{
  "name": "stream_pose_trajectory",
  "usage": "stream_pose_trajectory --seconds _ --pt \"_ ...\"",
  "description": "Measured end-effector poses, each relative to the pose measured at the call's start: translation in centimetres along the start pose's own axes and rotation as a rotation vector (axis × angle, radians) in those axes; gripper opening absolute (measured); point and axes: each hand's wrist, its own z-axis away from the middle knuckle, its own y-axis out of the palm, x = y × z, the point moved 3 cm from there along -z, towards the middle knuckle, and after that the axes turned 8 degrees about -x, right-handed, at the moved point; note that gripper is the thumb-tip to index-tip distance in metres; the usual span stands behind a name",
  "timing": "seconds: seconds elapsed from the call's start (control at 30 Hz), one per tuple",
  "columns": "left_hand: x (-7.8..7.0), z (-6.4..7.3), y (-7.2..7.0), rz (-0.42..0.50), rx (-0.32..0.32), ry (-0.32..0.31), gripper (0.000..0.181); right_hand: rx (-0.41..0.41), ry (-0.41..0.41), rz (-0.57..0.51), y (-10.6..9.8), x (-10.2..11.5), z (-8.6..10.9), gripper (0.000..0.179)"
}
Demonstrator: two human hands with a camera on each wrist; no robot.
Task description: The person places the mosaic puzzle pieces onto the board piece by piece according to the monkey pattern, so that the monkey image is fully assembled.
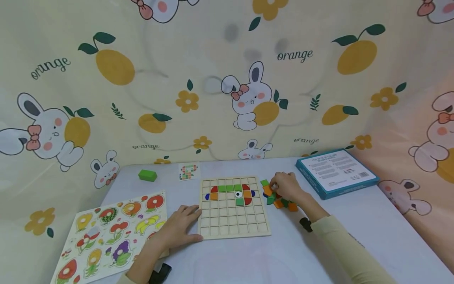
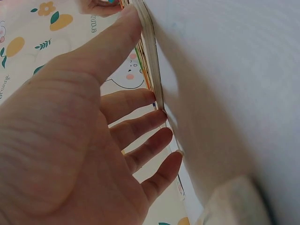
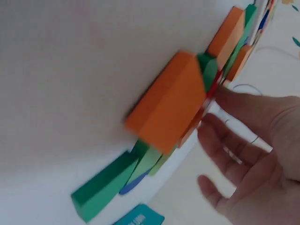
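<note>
My left hand (image 1: 180,225) rests at the left edge of a wooden grid board (image 1: 227,219), thumb near its lower corner and fingers stretched along the side. In the left wrist view that hand (image 2: 108,136) touches the board's edge (image 2: 151,51). Red, green, orange and blue tiles (image 1: 232,188) fill part of the upper grid, with a round eye piece (image 1: 239,194) among them. Right of the board, my right hand (image 1: 286,185) reaches into a heap of loose tiles (image 1: 278,204). In the right wrist view its thumb and forefinger come close together beside an orange tile (image 3: 171,101); I cannot tell whether they pinch one.
A fruit puzzle board (image 1: 106,236) lies at the left. Toward the back are a green block (image 1: 147,175) and a small pattern card (image 1: 188,172). A teal box (image 1: 337,173) stands at the back right, before a printed cloth (image 1: 213,130).
</note>
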Motion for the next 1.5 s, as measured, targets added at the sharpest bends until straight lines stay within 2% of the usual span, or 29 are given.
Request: stream_pose_trajectory --seconds 0.23,0.33,0.4,0.5,0.57,0.67,0.8,0.87,0.93,1.03,1.17,1.3,1.5 --pt "-0.1 0.0 -0.2 -0.014 0.002 -0.009 0.085 0.133 -0.035 0.036 0.3 0.2 -0.9 0.016" --pt "-0.2 0.0 -0.4 -0.012 -0.002 -0.009 0.085 0.118 -0.023 0.01 0.3 0.1 -1.1 0.019" --pt "-0.3 0.0 -0.4 -0.011 -0.003 -0.006 0.084 0.077 0.034 -0.093 0.1 -0.1 -1.1 0.02" --pt "-0.4 0.0 -0.4 -0.004 0.003 -0.001 0.084 0.025 0.143 -0.368 -0.1 -0.3 -0.9 0.024" --pt "-0.4 0.0 -0.3 0.001 0.007 -0.002 0.084 0.006 0.164 -0.536 -0.1 0.0 -0.9 0.025" --pt "-0.3 0.0 -0.3 -0.001 0.004 -0.001 0.085 0.007 0.106 -0.714 0.1 1.3 -1.1 0.026" --pt "-0.2 -0.1 -0.2 -0.016 -0.012 0.007 0.085 0.028 -0.031 -0.815 0.5 3.7 -1.3 0.023" --pt "-0.1 -0.1 -0.1 -0.017 -0.015 0.011 0.085 0.052 -0.074 -0.855 0.8 5.0 -1.4 0.023" --pt "-0.1 -0.1 -0.1 -0.015 -0.014 0.012 0.085 0.089 -0.084 -0.919 1.2 6.1 -1.6 0.024" --pt "0.0 -0.1 0.0 -0.008 -0.011 0.013 0.085 0.112 -0.056 -1.008 1.7 7.5 -1.8 0.027" --pt "-0.1 -0.1 0.0 -0.009 -0.01 0.015 0.085 0.093 -0.083 -0.947 2.6 9.2 -2.3 0.022" --pt "-0.1 -0.1 -0.1 -0.015 -0.014 0.012 0.085 0.108 -0.144 -0.762 3.6 11.1 -2.8 0.015" --pt "-0.1 0.0 0.0 -0.017 -0.012 0.01 0.084 0.118 -0.172 -0.619 4.6 13.4 -3.6 0.01"
